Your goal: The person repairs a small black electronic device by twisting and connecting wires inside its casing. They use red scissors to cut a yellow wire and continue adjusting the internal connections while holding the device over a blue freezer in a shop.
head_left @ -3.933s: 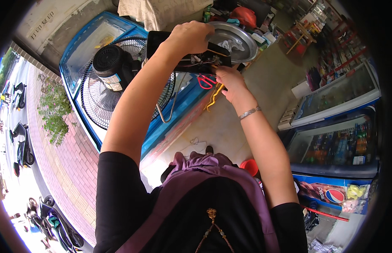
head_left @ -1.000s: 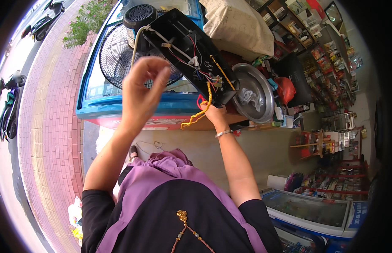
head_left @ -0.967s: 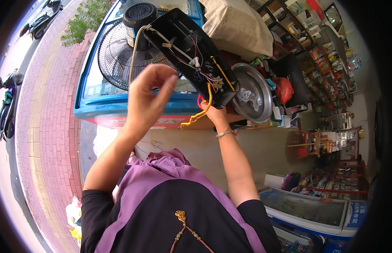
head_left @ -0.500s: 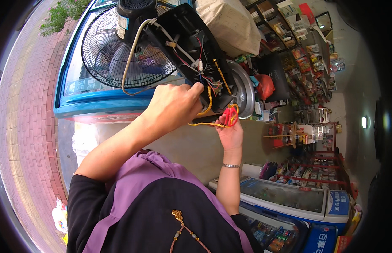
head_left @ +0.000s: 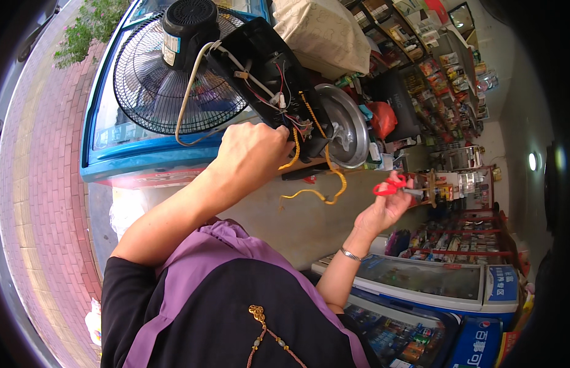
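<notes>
Scissors [head_left: 390, 186]: shifted toward three o'clock, gripped by right hand [head_left: 382, 213].
Left hand [head_left: 253, 154]: curled, six o'clock of housing [head_left: 265, 69]; hold unclear.

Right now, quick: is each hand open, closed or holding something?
Left hand: closed, against the black plastic fan housing; whether it grips anything is hidden.
Right hand: holding red-handled metal scissors.

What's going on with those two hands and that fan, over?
Left hand curled at the open black housing, grip unclear. Right hand holding red-handled scissors, off to the right. Yellow cord dangling between the hands.
</notes>
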A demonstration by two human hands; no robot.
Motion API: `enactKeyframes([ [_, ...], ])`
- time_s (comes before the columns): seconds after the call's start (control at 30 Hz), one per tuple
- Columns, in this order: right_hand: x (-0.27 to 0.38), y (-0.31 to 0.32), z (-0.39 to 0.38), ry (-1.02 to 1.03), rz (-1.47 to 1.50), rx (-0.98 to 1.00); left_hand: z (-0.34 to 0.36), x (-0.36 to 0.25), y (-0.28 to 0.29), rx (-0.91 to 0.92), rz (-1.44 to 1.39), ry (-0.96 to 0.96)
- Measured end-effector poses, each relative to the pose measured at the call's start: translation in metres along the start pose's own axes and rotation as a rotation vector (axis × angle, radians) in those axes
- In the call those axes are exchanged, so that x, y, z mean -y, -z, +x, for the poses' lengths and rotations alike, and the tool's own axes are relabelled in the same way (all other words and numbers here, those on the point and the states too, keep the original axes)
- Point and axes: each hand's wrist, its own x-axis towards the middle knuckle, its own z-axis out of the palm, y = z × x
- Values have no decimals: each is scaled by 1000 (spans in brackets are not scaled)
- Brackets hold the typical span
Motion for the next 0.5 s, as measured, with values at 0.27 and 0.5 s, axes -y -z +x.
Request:
enactKeyframes([
  [0.27,67,-5,-10,12,176,302,-6,-5,-10,-94,-50,85],
  [0.5,107,-52,-43,207,-445,962,-8,-1,-5,42,-149,41],
])
